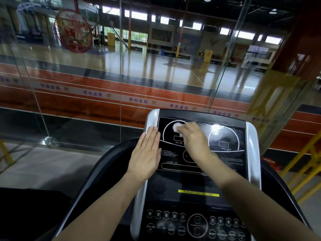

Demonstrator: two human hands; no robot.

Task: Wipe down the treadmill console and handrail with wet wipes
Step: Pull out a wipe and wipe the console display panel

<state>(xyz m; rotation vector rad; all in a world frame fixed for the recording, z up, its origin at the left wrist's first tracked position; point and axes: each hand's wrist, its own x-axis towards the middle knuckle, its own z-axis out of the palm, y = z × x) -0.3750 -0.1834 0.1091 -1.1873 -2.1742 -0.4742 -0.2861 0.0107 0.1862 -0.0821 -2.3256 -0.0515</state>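
Console [201, 153]: wipe [177, 129] under R grip [194, 138]

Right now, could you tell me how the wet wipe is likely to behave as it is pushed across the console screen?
The wet wipe looks bunched under the right hand, so it is probably limp and will crumple rather than slide flat. The streaky sheen on the console screen suggests it is damp, so it would likely glide easily. Being small, it should weigh very little.

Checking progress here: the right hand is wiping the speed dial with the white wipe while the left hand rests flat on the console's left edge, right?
Not quite. In the head view the right hand presses the wipe on the incline dial, not the speed dial. The left hand does rest flat on the console edge.
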